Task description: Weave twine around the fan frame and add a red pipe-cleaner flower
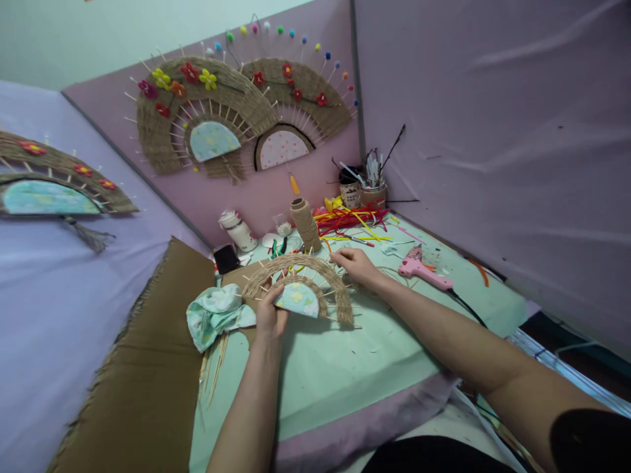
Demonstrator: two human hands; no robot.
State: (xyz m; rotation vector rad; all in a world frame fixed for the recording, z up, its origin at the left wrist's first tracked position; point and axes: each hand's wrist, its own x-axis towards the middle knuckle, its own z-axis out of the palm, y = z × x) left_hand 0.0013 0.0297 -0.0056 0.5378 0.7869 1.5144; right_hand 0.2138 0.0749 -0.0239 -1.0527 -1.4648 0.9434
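Note:
A half-round fan [298, 276] is held over the table, with thin sticks radiating through an arched band of woven brown twine and a light-blue floral fabric centre. My left hand [272, 314] is closed on its left lower side, thumb in front by the fabric. At the band's upper right, my right hand [355, 264] pinches what looks like a strand of twine, mostly hidden by the fingers. Loose loops of twine [389, 270] lie on the table behind the right wrist. A cone of twine [305, 225] stands just beyond the fan.
A pink glue gun [422, 268] with a black cord lies at right. Red and yellow pipe cleaners [352, 220] are heaped behind. Crumpled floral cloth [213, 315] and thin sticks [217, 368] lie left, beside a cardboard panel [142, 368]. A white bottle [237, 230] stands behind; finished fans [197, 98] hang on the wall.

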